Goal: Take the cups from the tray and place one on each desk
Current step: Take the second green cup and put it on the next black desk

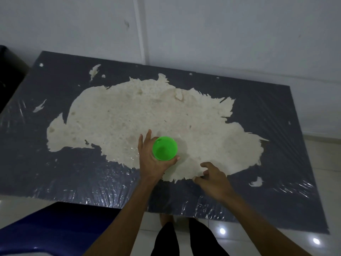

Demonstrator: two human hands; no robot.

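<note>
A bright green cup stands upright, mouth up, over the middle front of a dark grey desk whose top is covered in plastic film and worn to a large pale patch. My left hand wraps around the cup from its left side, thumb at the cup's near edge. To the right, my right hand hovers low over the desk with fingers curled apart and nothing in it. No tray is in view.
A white wall runs behind the desk. A dark blue surface lies at the lower left, next to the desk's front edge. A black object sits at the far left. Pale tiled floor shows on the right and under my legs.
</note>
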